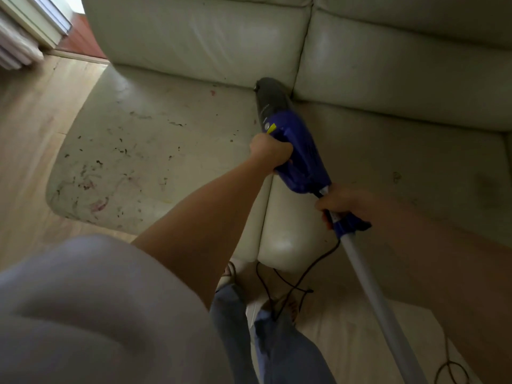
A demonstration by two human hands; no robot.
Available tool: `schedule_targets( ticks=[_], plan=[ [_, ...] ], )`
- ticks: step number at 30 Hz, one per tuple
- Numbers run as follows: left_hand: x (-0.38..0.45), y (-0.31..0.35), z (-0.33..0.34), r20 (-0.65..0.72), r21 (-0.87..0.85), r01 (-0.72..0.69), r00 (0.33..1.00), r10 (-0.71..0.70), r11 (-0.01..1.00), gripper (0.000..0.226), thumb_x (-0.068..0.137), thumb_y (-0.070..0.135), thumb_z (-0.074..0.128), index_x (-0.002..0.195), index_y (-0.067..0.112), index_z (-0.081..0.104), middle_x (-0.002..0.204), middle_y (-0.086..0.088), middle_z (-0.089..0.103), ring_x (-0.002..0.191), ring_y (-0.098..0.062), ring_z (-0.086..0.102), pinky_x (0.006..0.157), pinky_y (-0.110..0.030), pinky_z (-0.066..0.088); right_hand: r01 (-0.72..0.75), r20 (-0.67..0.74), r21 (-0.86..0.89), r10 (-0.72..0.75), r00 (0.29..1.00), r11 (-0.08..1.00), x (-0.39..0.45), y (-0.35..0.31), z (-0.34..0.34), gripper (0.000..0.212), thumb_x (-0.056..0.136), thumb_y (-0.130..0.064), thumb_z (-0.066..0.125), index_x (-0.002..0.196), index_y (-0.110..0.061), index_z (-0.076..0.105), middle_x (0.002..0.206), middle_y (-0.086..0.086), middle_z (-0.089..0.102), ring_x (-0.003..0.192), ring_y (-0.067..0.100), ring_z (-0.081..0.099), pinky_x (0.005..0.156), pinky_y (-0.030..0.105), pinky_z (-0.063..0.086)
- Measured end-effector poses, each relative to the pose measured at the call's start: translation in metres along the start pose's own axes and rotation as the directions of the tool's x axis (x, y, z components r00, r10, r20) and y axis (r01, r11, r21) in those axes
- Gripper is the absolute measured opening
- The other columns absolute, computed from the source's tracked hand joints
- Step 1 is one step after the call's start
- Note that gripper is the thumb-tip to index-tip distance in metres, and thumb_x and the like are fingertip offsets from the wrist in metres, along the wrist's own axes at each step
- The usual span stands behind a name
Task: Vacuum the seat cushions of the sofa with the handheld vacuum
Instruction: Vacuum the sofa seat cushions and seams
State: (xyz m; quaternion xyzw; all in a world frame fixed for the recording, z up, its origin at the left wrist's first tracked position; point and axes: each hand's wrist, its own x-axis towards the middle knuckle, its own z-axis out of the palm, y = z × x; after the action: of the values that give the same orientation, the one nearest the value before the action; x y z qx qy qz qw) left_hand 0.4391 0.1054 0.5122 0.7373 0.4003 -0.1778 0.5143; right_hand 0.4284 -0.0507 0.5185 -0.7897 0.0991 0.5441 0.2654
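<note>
- Over the seam between the two seat cushions [382, 162] of the sofa [194, 42], the vacuum [291, 145] points toward the backrest, its dark nose close to the rear crease.
- Left hand [273, 153] is clenched around the blue body; right hand [343, 202] is wrapped around the grip where the grey pole [379, 303] joins.
- It looks rigid, hard plastic and probably top-heavy, so a two-handed hold at body and grip suits it.
- Blue casing, yellow sticker, black cord [293, 284] trailing to the floor.
- Left cushion [144, 151] is speckled with dark crumbs and reddish marks.
</note>
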Motion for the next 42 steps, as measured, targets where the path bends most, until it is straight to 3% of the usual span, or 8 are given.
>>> schedule_targets(
  ticks=[5,8,10,15,23,31,38,42],
  plan=[
    [0.046,-0.019,0.009,-0.004,-0.052,0.079,0.997,-0.08,0.995,0.04,0.083,0.005,0.057,0.123,0.0,0.051,0.105,-0.015,0.063,0.088,-0.028,0.066,0.051,-0.028,0.054,-0.089,-0.014,-0.046,0.088,0.996,0.995,0.045,-0.009,0.0,0.025,0.098,-0.006,0.042,0.073,-0.008,0.045,0.063,0.01,0.049,0.051,0.017,0.045,0.029,0.016,0.041],
    [0.057,-0.035,0.011,-0.007,-0.08,0.104,0.995,-0.104,0.991,0.036,0.083,0.001,0.055,0.119,0.0,0.051,0.09,-0.014,0.064,0.09,-0.028,0.068,0.072,-0.036,0.059,-0.124,0.016,-0.027,0.124,0.992,0.992,0.06,-0.003,0.012,0.022,0.099,-0.006,0.041,0.077,-0.009,0.045,0.064,0.011,0.048,0.051,0.017,0.043,0.03,0.019,0.04],
    [0.056,-0.041,0.012,-0.004,-0.094,0.106,0.994,-0.107,0.99,0.032,0.084,0.0,0.053,0.116,0.001,0.05,0.08,-0.01,0.061,0.087,-0.027,0.068,0.073,-0.035,0.059,-0.112,0.022,-0.021,0.112,0.993,0.994,0.064,-0.001,0.018,0.014,0.099,-0.006,0.04,0.086,-0.008,0.045,0.065,0.011,0.048,0.052,0.018,0.043,0.037,0.026,0.043],
    [0.047,-0.036,0.011,-0.018,-0.087,0.081,0.996,-0.083,0.993,0.034,0.085,0.003,0.052,0.119,0.002,0.049,0.107,-0.017,0.066,0.095,-0.029,0.068,0.077,-0.035,0.059,-0.069,0.009,-0.034,0.069,0.998,0.997,0.056,-0.001,0.016,0.006,0.1,-0.007,0.039,0.104,-0.003,0.041,0.066,0.011,0.047,0.053,0.018,0.042,0.05,0.029,0.04],
    [-0.036,-0.058,0.005,0.042,-0.096,0.089,0.995,-0.085,0.991,0.027,0.086,0.002,0.052,0.113,0.002,0.053,0.079,-0.01,0.062,0.078,-0.025,0.067,0.069,-0.035,0.058,-0.003,0.019,0.016,0.002,1.0,1.0,-0.018,0.046,0.051,0.01,0.096,-0.003,0.042,0.105,-0.006,0.041,0.066,0.011,0.05,0.052,0.018,0.047,0.046,0.028,0.045],
    [-0.096,-0.015,-0.031,0.036,-0.173,-0.025,0.999,0.032,0.985,0.028,0.093,0.013,0.055,0.118,0.003,0.046,0.087,-0.007,0.054,0.069,-0.017,0.056,0.062,-0.027,0.05,0.025,0.015,0.077,-0.026,1.0,0.997,-0.09,0.021,0.049,0.018,0.097,-0.009,0.047,0.078,-0.01,0.049,0.065,0.008,0.055,0.051,0.016,0.054,0.039,0.024,0.045],
    [-0.112,-0.034,-0.069,0.118,0.118,-0.043,0.993,0.029,0.992,0.037,0.09,0.008,0.051,0.126,0.001,0.051,0.071,-0.004,0.052,0.057,-0.015,0.053,0.051,-0.028,0.05,-0.008,-0.004,0.096,0.009,1.0,0.995,-0.123,0.014,0.112,0.024,0.095,-0.003,0.041,0.073,-0.011,0.046,0.06,0.008,0.053,0.048,0.015,0.051,0.037,0.021,0.044],
    [-0.12,-0.05,-0.08,0.19,0.222,-0.069,0.981,0.027,0.973,0.031,0.089,0.008,0.05,0.117,-0.002,0.055,0.073,-0.007,0.058,0.056,-0.017,0.055,0.042,-0.025,0.048,-0.02,-0.044,0.194,0.029,0.999,0.981,-0.125,0.02,0.148,0.024,0.093,0.0,0.043,0.072,-0.012,0.047,0.033,0.0,0.054,0.027,0.009,0.052,0.038,0.02,0.046]
  ],
)
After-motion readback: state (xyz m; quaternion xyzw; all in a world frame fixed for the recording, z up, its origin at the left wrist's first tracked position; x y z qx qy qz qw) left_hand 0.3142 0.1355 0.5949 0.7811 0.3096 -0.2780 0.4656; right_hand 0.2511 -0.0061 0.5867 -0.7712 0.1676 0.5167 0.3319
